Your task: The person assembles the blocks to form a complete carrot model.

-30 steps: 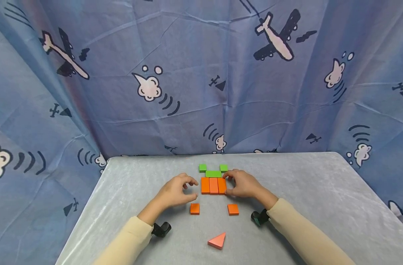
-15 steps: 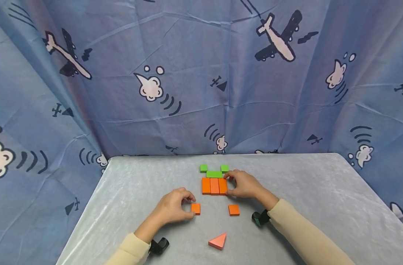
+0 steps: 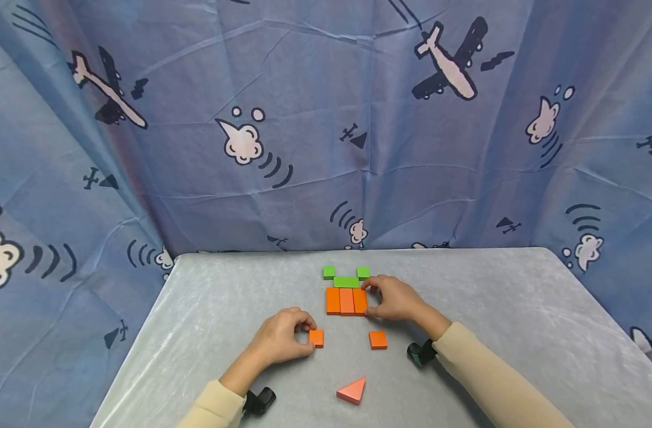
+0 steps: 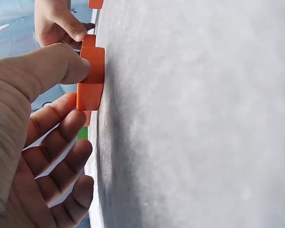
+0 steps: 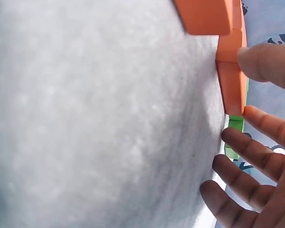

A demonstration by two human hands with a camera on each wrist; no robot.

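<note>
My left hand (image 3: 280, 337) pinches a small orange square block (image 3: 316, 338) between thumb and forefinger at its front and back edges; the left wrist view shows the thumb on the block's (image 4: 91, 97) near side. Farther back, my right hand (image 3: 394, 298) has thumb and forefinger at the ends of the right-hand orange rectangular block (image 3: 360, 302), its other fingers spread in the right wrist view. That block stands side by side with a lighter middle block (image 3: 347, 302) and another orange block (image 3: 333, 301). A green bar (image 3: 346, 282) lies right behind this row.
Two green squares (image 3: 329, 272) sit at the bar's back corners. A second orange square (image 3: 378, 340) lies right of the left hand, and a pink triangular block (image 3: 352, 391) nearer the front. A patterned blue curtain (image 3: 304, 148) hangs behind the grey-covered table (image 3: 465, 279).
My left hand has come toward the front from beside the orange row and now pinches the orange square, which stays in place. The right hand keeps its place at the row.
</note>
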